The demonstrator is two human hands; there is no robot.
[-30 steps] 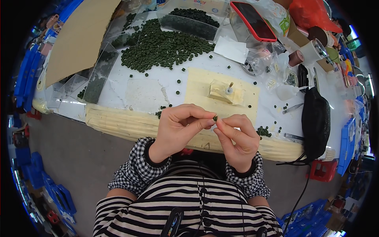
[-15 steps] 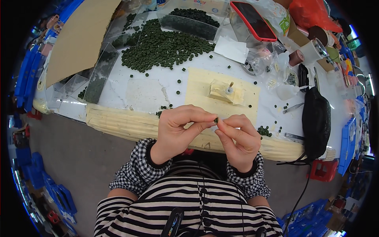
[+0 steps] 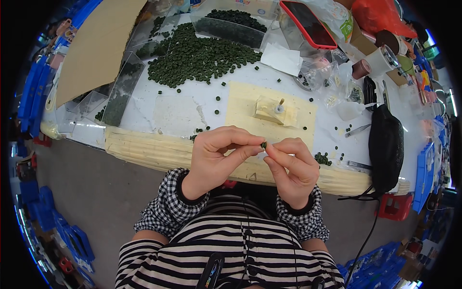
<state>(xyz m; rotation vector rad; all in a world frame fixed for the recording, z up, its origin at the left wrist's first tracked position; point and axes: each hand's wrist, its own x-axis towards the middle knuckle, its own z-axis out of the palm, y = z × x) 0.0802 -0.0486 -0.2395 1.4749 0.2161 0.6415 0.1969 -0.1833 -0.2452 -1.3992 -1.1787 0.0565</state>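
Between my two hands, over the table's near edge, is a small round dark green piece (image 3: 263, 145). My left hand (image 3: 214, 156) pinches it from the left with thumb and forefinger. From the other side, my right hand (image 3: 294, 171) has its fingertips closed against the piece; the fingers partly cover it. Beyond the hands, a wrapped block (image 3: 269, 113) with a short upright peg stands on a pale yellow sheet (image 3: 236, 98). A large heap of similar green pieces (image 3: 187, 60) spreads over the table farther back.
Clear trays (image 3: 231, 30) of green pieces stand behind the heap. Cardboard (image 3: 98, 48) leans at the left. A red-cased phone (image 3: 310, 26), tweezers (image 3: 357, 130) and a black pouch (image 3: 386, 149) are on the right. More pieces (image 3: 322, 158) lie beside my right hand.
My hands stay almost in place. The fingertips have shifted slightly, with a little more of the green piece showing between them.
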